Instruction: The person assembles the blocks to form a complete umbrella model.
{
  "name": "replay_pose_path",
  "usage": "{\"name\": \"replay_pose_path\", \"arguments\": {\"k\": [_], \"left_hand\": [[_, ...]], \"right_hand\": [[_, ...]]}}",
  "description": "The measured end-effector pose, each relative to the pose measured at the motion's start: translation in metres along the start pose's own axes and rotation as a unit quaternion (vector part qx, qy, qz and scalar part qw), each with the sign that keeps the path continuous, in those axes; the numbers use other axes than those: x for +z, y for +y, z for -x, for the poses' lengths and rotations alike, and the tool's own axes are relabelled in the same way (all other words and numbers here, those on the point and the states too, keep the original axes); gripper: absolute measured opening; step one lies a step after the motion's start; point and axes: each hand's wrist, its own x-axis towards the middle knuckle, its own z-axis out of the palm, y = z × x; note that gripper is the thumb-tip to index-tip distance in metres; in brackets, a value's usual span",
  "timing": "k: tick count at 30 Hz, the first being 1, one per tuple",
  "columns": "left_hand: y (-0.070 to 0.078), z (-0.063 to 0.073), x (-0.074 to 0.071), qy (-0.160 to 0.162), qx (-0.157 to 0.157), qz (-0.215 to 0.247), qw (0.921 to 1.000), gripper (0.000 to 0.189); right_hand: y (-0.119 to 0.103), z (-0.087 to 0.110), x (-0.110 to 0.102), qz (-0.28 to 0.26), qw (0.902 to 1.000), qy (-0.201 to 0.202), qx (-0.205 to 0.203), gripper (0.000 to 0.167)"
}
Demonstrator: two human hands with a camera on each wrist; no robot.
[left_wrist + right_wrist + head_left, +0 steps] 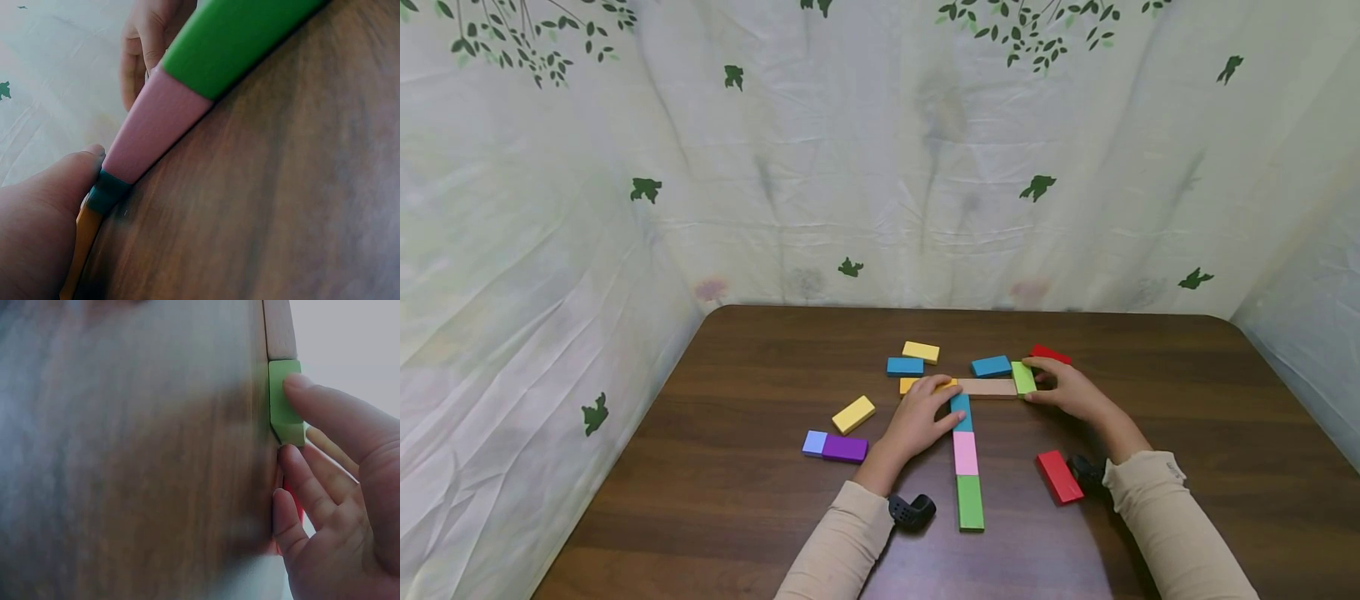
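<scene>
My right hand (1067, 390) pinches a light green block (1023, 379) between thumb and fingers, at the right end of a beige block (988, 388). In the right wrist view the thumb lies on one face of that green block (285, 394). My left hand (917, 421) rests over an orange block (907, 387), partly covering it, with its thumb by a blue block (961, 412). From there a column runs toward me: blue, then a pink block (966, 454), then a green block (970, 504). The left wrist view shows the pink block (156, 125) beyond the thumb.
Left on the table (715, 500) lie a yellow block (853, 414), a purple block (846, 449) and a light blue block (814, 443). Behind are a blue block (905, 367), a yellow block (921, 352), another blue block (992, 366) and a red block (1049, 354). Another red block (1060, 477) lies right.
</scene>
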Motion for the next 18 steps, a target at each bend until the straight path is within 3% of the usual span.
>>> {"name": "replay_pose_path", "arguments": {"k": [6, 13, 18], "left_hand": [[-0.0001, -0.0003, -0.0008, -0.001, -0.001, 0.001, 1.0000, 0.047], [-0.0012, -0.0009, -0.0008, -0.002, 0.000, -0.002, 1.0000, 0.047], [-0.0009, -0.0006, -0.0012, -0.006, 0.002, -0.004, 1.0000, 0.045]], "right_hand": [[-0.0024, -0.0005, 0.0002, 0.000, 1.0000, 0.001, 0.001, 0.064], [-0.0036, 0.0022, -0.0002, -0.003, 0.9993, 0.010, -0.035, 0.064], [-0.0020, 0.0002, 0.0009, -0.010, 0.9999, 0.001, -0.004, 0.066]]}}
